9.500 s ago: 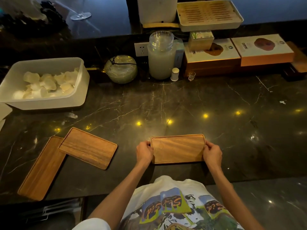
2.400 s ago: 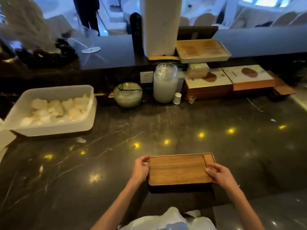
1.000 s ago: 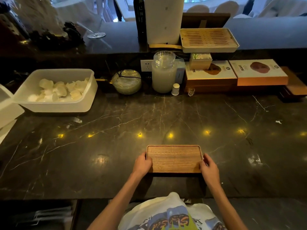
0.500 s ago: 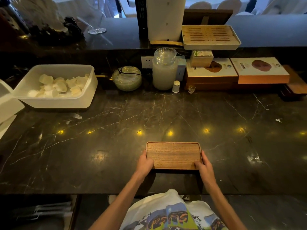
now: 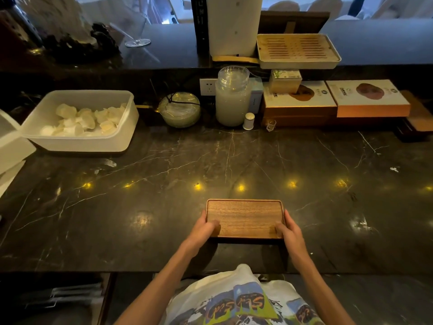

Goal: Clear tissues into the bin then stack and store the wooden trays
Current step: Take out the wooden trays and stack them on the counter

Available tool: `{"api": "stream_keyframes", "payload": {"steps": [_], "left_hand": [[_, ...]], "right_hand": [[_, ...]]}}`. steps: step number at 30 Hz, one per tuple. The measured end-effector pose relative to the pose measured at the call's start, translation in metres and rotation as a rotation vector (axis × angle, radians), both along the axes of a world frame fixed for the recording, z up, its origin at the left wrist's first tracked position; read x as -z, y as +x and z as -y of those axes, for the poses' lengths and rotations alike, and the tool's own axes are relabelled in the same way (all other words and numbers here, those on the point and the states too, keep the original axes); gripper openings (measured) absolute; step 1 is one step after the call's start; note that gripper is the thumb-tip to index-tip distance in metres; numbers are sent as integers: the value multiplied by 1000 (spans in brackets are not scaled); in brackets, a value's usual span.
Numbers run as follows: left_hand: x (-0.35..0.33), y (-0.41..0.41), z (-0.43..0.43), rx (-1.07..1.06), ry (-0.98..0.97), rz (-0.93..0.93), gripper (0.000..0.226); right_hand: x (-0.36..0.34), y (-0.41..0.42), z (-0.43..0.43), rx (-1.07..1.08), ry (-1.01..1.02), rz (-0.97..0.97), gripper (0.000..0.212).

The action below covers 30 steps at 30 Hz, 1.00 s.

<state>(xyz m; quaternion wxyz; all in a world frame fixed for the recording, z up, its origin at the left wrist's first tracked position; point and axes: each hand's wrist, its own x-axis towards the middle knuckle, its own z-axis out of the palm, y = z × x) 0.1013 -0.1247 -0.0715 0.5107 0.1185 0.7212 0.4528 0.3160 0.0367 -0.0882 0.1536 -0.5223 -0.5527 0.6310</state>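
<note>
Squarely in front of the person, near the front edge of the dark marble counter (image 5: 234, 160), lies the wooden tray stack (image 5: 244, 218), its long axis running left to right across the body. Only the top tray's face shows; how many lie beneath cannot be told. The left hand (image 5: 202, 229) clasps the stack's left short end and the right hand (image 5: 289, 231) its right short end, fingers curled round the edges and thumbs pressed on the top face near the near corners. Both hands are closed on the wood, equally near, one at each end. Well beyond the stack to its left, the white bin (image 5: 79, 141) holds crumpled tissues (image 5: 86, 119); a scrap of paper (image 5: 109, 163) lies on the counter just in front of the bin. Judging from this, stacking looks finished and storing remains. Since the grip sits at the two ends, any lift probably needs both hands rising evenly, or the trays could slide along their length.
</note>
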Motion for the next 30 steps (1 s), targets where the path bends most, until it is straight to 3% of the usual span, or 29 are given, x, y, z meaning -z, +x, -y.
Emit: {"api": "stream_keyframes", "payload": {"steps": [4,8,12,17,21,25,30], "left_hand": [[-4,-11,-1,-33,-32,7,21],[-3,-24,-6,-59,-101,-38,17],[3,-28,-16,9,-190,-58,35],[0,-33,-29,-37,-302,-44,27],[-2,-36,-24,-66,-239,-53,37],[-10,-42,-9,8,-21,-225,47],[-10,-43,6,96,101,-512,53]], "right_hand": [[1,4,-12,1,24,56,45],[0,3,-24,-58,21,151,50],[-4,-8,-35,-175,-2,281,57],[-10,-19,-51,-154,-84,369,57],[-19,-18,-57,-182,-124,274,61],[-29,-12,-49,-189,56,84,55],[-25,-14,-37,-304,455,66,54]]}}
